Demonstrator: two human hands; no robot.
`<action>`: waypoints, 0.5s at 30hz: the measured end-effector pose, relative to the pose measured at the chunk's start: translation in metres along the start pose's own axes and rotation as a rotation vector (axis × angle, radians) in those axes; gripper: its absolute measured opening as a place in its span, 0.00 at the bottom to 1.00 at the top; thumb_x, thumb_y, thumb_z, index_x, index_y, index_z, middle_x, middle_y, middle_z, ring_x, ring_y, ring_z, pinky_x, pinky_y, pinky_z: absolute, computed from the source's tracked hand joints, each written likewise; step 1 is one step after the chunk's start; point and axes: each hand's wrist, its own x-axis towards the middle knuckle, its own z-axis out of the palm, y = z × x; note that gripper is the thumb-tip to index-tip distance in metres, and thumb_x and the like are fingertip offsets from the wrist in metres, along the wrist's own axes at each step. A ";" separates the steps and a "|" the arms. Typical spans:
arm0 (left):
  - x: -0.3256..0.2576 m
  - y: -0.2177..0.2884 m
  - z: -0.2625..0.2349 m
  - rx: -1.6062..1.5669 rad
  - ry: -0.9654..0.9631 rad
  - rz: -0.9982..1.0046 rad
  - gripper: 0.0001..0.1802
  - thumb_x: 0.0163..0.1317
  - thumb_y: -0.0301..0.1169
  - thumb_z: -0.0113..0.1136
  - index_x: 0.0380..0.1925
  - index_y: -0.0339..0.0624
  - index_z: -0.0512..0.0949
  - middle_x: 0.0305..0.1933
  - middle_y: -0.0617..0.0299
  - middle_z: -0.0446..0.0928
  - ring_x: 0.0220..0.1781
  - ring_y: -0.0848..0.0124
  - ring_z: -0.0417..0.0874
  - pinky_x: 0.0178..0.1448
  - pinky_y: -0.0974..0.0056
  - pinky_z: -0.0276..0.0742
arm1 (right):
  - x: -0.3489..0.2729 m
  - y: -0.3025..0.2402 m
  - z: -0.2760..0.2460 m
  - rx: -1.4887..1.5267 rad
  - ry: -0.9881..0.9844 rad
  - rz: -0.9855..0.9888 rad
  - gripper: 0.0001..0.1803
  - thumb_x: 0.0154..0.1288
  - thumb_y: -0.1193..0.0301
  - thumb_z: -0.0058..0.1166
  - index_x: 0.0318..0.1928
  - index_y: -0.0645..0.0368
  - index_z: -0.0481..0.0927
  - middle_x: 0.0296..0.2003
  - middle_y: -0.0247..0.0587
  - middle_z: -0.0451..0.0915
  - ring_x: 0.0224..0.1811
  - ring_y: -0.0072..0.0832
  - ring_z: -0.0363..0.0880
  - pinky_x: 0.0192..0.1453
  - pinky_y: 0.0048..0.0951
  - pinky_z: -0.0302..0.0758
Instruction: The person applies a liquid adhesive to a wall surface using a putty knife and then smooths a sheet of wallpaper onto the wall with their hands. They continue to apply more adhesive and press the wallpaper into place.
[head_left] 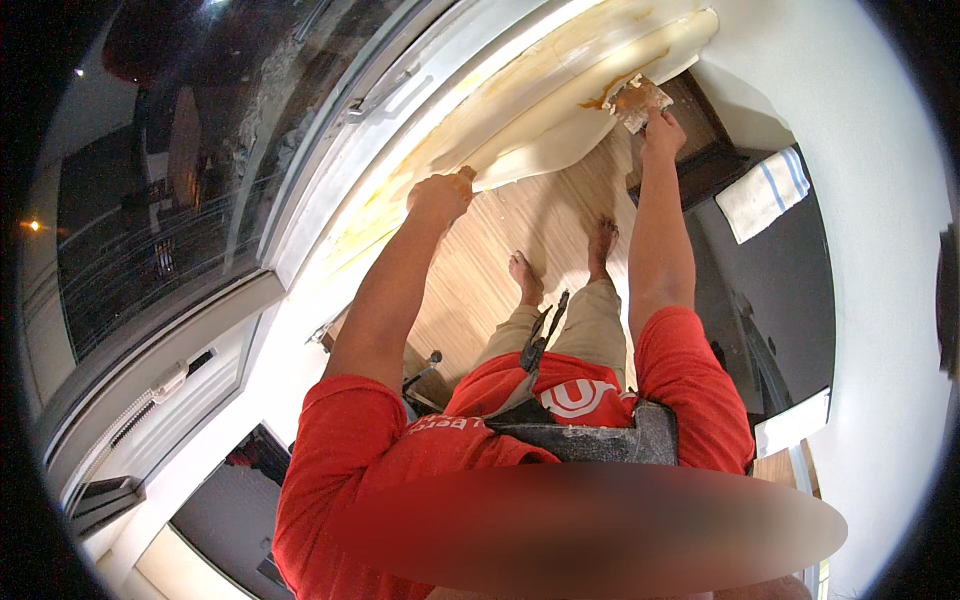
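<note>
The right hand [663,128] is raised high, and its fingers are closed around the handle of a scraper [637,101]. The blade is dirty with filler and lies against the cream-coloured wall surface [560,75], just beyond the fingertips, where a brown stain shows. The left hand [440,195] is also raised; its fingers are curled into a fist, and they seem to grip the lower edge of a loose cream sheet [545,150] that hangs away from the wall. I cannot tell if there is something more inside this fist.

In my judgement the step in hand is scraping or spreading at the stained place while the other hand keeps the sheet steady. The next move calls for a flat blade and even pressure, with the left fingers not letting the edge go.

Far below the fingers is the wooden floor [500,250] with the person's bare feet [525,278], so the person probably stands on something high. To the left of the left fist is a large window [200,170] with a white frame. Right of the right wrist is a dark surface with a white folded towel [762,192]. A grey pouch [600,435] hangs at the chest. Both arms are stretched, so balance may be the main difficulty.
</note>
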 end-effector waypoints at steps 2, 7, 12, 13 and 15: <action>0.005 -0.004 0.006 -0.001 -0.016 -0.030 0.22 0.76 0.32 0.44 0.67 0.61 0.71 0.61 0.48 0.83 0.60 0.49 0.86 0.59 0.45 0.83 | -0.002 0.000 0.002 0.049 -0.014 0.033 0.31 0.63 0.67 0.74 0.61 0.70 0.78 0.46 0.46 0.83 0.40 0.33 0.84 0.37 0.38 0.81; -0.001 -0.011 0.015 -0.045 0.021 -0.033 0.23 0.75 0.31 0.46 0.67 0.61 0.71 0.60 0.48 0.83 0.59 0.50 0.87 0.57 0.47 0.84 | -0.041 -0.036 -0.004 0.206 -0.108 0.100 0.32 0.65 0.69 0.72 0.65 0.69 0.74 0.47 0.44 0.82 0.42 0.34 0.83 0.38 0.38 0.81; 0.021 -0.025 0.041 -0.090 0.061 -0.061 0.25 0.74 0.30 0.49 0.68 0.64 0.70 0.57 0.49 0.85 0.57 0.52 0.88 0.55 0.47 0.85 | -0.038 -0.035 -0.006 0.159 -0.085 0.118 0.31 0.66 0.71 0.71 0.65 0.68 0.74 0.48 0.46 0.82 0.43 0.34 0.83 0.38 0.39 0.81; 0.022 -0.026 0.042 -0.074 0.060 -0.066 0.25 0.73 0.29 0.49 0.69 0.64 0.70 0.57 0.50 0.85 0.57 0.52 0.88 0.55 0.47 0.85 | -0.039 -0.035 -0.005 0.189 -0.079 0.131 0.31 0.66 0.71 0.71 0.65 0.68 0.74 0.48 0.46 0.83 0.43 0.34 0.83 0.38 0.40 0.81; 0.020 -0.023 0.042 -0.046 0.056 -0.073 0.27 0.72 0.28 0.51 0.70 0.66 0.69 0.55 0.50 0.85 0.57 0.52 0.88 0.55 0.48 0.85 | -0.044 -0.037 -0.005 0.226 -0.095 0.125 0.30 0.67 0.71 0.70 0.65 0.68 0.74 0.48 0.46 0.83 0.42 0.34 0.82 0.38 0.40 0.81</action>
